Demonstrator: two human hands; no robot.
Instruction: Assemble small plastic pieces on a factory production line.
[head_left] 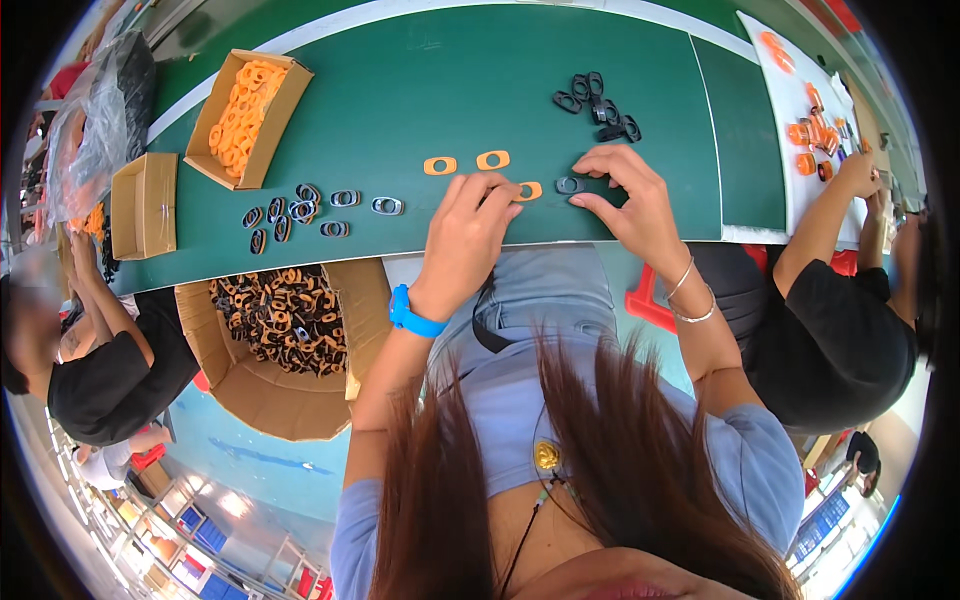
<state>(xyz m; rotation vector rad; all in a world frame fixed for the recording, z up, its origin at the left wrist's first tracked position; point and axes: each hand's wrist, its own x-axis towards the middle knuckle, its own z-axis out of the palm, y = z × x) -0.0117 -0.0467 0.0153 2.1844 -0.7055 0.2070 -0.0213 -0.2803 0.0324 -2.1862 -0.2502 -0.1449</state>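
My left hand [467, 235] has its fingers closed on the near end of a flat orange oval ring [533, 188], just above the table's near edge. Facing it, my right hand [630, 200] curls thumb and index finger around a black oval ring [569, 185]. A small gap separates the two rings. Farther out on the green table [400, 100] lie an orange ring [440, 166] and another orange ring [493, 160]. Several black rings [605, 110] form a loose pile beyond my right hand. Black-and-orange assembled pieces [300, 208] are scattered to the left.
A carton [278, 125] of orange rings and a smaller cardboard box [145, 215] stand at left. Below the table edge is a large carton [250, 395] filled with black-and-orange pieces. Co-workers sit on both sides; orange parts [815, 130] lie on a white surface at right.
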